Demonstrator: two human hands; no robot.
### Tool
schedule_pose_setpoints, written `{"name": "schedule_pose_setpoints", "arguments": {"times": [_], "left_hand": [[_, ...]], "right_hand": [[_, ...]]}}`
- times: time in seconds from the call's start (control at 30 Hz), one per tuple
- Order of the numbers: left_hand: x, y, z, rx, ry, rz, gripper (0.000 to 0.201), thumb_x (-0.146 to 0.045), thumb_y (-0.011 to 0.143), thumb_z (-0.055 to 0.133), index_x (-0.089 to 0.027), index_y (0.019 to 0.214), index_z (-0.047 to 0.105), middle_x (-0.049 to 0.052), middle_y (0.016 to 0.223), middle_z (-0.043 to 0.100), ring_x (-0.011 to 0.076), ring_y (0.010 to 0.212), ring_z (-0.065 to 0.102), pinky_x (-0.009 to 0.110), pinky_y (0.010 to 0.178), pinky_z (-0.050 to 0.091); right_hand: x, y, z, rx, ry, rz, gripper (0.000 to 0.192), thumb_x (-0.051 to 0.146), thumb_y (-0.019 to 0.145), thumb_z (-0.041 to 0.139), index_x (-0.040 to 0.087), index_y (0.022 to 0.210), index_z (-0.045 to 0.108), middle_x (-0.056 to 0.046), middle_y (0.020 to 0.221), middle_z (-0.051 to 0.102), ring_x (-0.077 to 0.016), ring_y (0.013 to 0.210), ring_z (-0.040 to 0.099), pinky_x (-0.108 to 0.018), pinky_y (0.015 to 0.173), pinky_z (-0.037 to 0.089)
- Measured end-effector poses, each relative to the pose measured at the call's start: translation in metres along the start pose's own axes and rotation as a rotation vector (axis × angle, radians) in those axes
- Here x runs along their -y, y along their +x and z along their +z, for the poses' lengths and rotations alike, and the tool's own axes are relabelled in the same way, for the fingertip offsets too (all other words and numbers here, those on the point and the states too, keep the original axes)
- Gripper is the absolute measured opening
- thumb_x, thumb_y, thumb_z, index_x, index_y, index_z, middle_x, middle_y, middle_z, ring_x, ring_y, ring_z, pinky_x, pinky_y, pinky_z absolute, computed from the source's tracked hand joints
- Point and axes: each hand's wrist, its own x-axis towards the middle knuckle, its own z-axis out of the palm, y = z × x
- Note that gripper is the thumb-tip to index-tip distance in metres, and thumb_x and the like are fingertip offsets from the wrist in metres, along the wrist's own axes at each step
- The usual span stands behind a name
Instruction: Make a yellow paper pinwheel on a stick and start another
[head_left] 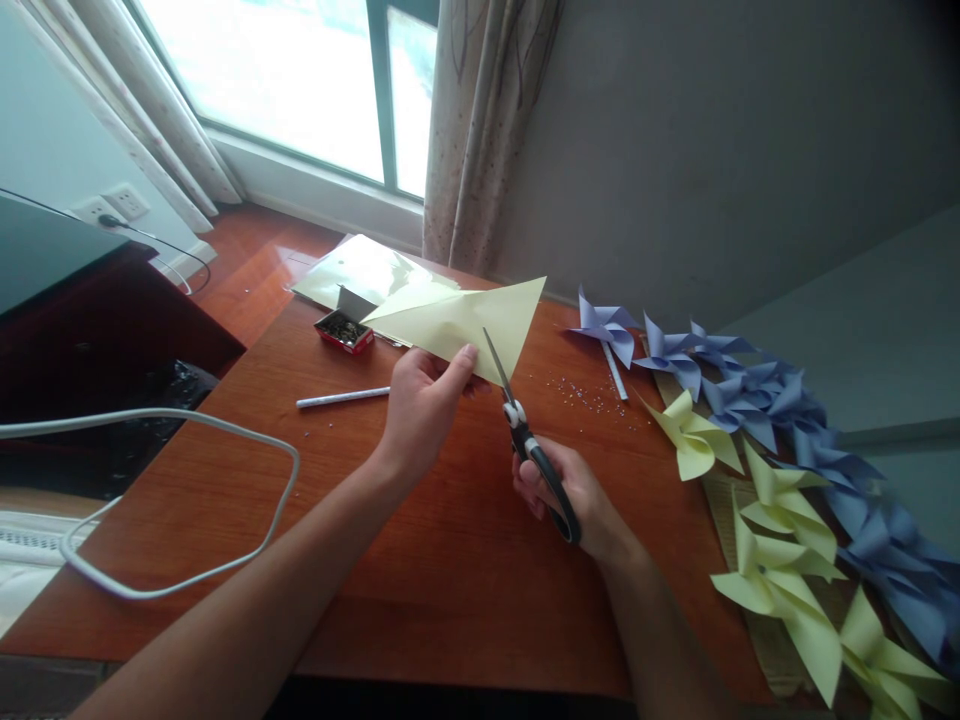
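Observation:
My left hand [429, 400] pinches the near edge of a sheet of pale yellow paper [480, 318], thumb on top and fingers beneath. The sheet is held up above the table, slightly bent. In my right hand [574, 490] is a pair of scissors [541, 455] with black and grey handles, my fingers wrapped through the loops. One long blade lies over the paper near its right corner; the other blade is hidden behind the sheet. Under and beyond the paper lie more yellow sheets [352, 262] and a small red box [345, 332] of small metal pieces, its lid raised.
Yellow paper pinwheels [787, 580] and blue-purple pinwheels [750, 390] line the table's right side, some on cardboard. A purple pinwheel [602, 325] on a stick lies near scattered bits [585, 395]. A paper stick [343, 397] and a white cable [292, 480] are at left.

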Motion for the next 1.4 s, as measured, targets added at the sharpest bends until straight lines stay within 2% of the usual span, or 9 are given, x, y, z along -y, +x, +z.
{"name": "schedule_pose_setpoints", "arguments": {"times": [1.4], "left_hand": [[0.0000, 0.0010, -0.0013, -0.011, -0.013, 0.009, 0.025, -0.037, 0.083, 0.075, -0.013, 0.078, 0.067, 0.003, 0.066, 0.070, 0.0140, 0.060, 0.062, 0.025, 0.061, 0.048]], "right_hand": [[0.0047, -0.0002, -0.0013, -0.043, 0.037, 0.014, 0.044, 0.054, 0.087, 0.069, 0.020, 0.068, 0.049, 0.006, 0.052, 0.047, -0.0069, 0.043, 0.039, -0.021, 0.040, 0.028]]}}
